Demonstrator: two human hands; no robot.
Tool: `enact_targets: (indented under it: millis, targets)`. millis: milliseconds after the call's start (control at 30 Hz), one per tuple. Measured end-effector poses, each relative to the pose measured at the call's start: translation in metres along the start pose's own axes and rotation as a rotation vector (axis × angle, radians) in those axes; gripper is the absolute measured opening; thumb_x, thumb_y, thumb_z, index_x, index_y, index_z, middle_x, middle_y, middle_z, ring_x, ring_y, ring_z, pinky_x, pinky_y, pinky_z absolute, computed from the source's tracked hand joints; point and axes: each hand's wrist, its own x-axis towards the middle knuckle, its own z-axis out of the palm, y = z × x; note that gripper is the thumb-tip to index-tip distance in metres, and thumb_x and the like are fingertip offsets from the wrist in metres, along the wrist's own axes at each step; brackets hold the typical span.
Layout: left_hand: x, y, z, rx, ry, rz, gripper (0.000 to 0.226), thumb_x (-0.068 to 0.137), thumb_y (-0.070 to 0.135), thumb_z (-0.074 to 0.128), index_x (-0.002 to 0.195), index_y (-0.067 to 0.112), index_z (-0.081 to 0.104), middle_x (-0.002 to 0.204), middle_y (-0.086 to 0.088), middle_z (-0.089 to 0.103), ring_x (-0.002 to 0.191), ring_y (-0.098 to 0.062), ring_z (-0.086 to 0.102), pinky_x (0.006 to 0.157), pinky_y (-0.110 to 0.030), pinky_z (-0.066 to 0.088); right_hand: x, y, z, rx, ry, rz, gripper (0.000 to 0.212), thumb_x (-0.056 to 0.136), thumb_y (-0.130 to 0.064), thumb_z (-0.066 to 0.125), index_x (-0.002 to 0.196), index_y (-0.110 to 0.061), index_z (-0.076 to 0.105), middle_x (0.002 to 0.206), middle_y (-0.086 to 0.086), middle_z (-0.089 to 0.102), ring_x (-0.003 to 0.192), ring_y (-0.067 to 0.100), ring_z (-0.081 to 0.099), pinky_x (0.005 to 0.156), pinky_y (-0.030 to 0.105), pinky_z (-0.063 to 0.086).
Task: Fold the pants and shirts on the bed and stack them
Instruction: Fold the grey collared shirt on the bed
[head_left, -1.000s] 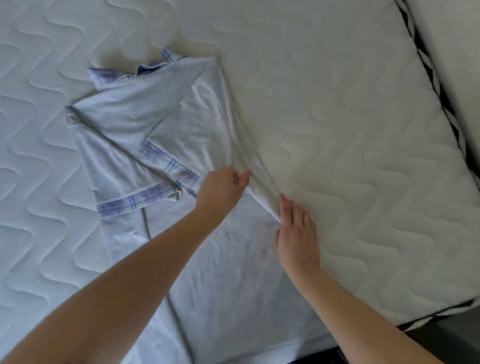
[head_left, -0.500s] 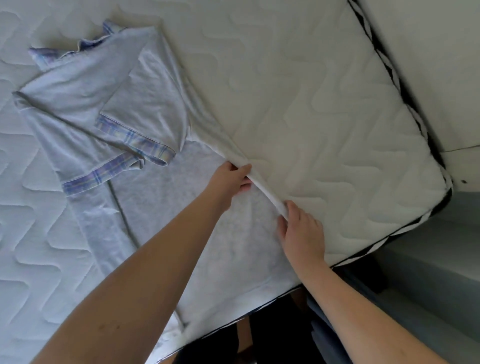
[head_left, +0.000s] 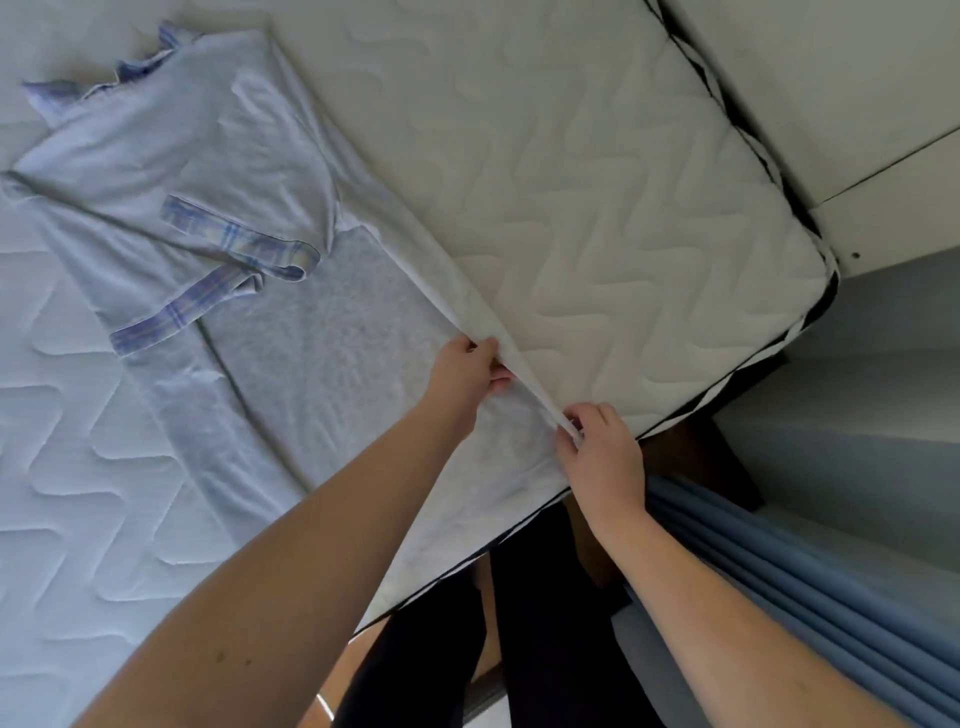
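A light grey shirt (head_left: 291, 332) with blue plaid collar and sleeve cuffs lies flat on the white quilted mattress (head_left: 597, 182). Both sleeves are folded in over its chest. The shirt's right side edge is lifted into a raised ridge. My left hand (head_left: 470, 371) pinches that edge partway down. My right hand (head_left: 597, 441) pinches the same edge lower down, close to the hem and the mattress's near edge.
The mattress corner (head_left: 810, 291) with dark piping lies at the right. A blue curtain (head_left: 779, 597) hangs below my right arm. A pale wall panel (head_left: 857, 104) runs along the far right. My dark-clothed legs (head_left: 519, 649) stand at the bed's edge.
The view has swung left and down, showing more of the bed's edge. My right hand went from lying flat on the shirt's side edge to pinching it; both hands hold it raised.
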Motion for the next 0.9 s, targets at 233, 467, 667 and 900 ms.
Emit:
enact_targets:
  millis: [233,467,667,900]
  targets:
    - [-0.022,-0.019,-0.034,-0.031,0.195,-0.02,0.021,0.104,0.028,0.04,0.113,0.015,0.054,0.105,-0.006,0.065,0.087,-0.02,0.069,0.055,-0.025,0.056,-0.044,-0.002,0.007,-0.029,-0.016,-0.114,0.055,0.066,-0.006,0.081,0.117,-0.012,0.062,0.11,0.009,0.057,0.097,0.031,0.056,0.085,0.044,0.048]
    - [-0.04,-0.056,-0.036,0.08,-0.115,-0.169,0.035,0.098,0.023,0.059,0.126,0.002,0.057,0.117,-0.015,0.069,0.097,-0.023,0.07,0.082,-0.032,0.058,-0.05,-0.002,0.026,0.066,-0.097,0.001,0.073,0.074,-0.01,0.078,0.14,-0.006,0.047,0.12,0.015,0.057,0.112,0.035,0.053,0.098,0.045,0.042]
    - [-0.053,-0.073,-0.03,0.088,-0.003,-0.088,0.027,0.101,0.019,0.051,0.126,0.008,0.057,0.118,-0.011,0.067,0.105,-0.025,0.066,0.091,-0.042,0.055,-0.05,-0.001,0.031,0.132,-0.068,0.056,0.06,0.08,-0.02,0.076,0.134,-0.01,0.051,0.112,0.009,0.058,0.108,0.027,0.054,0.095,0.041,0.042]
    - [-0.066,-0.082,-0.049,0.017,-0.009,-0.07,0.023,0.097,0.015,0.06,0.116,0.003,0.055,0.105,-0.014,0.068,0.091,-0.022,0.068,0.078,-0.034,0.06,-0.036,-0.019,0.038,0.289,-0.122,0.369,0.025,0.084,-0.011,0.062,0.108,-0.017,0.063,0.107,0.004,0.066,0.099,0.025,0.061,0.079,0.032,0.047]
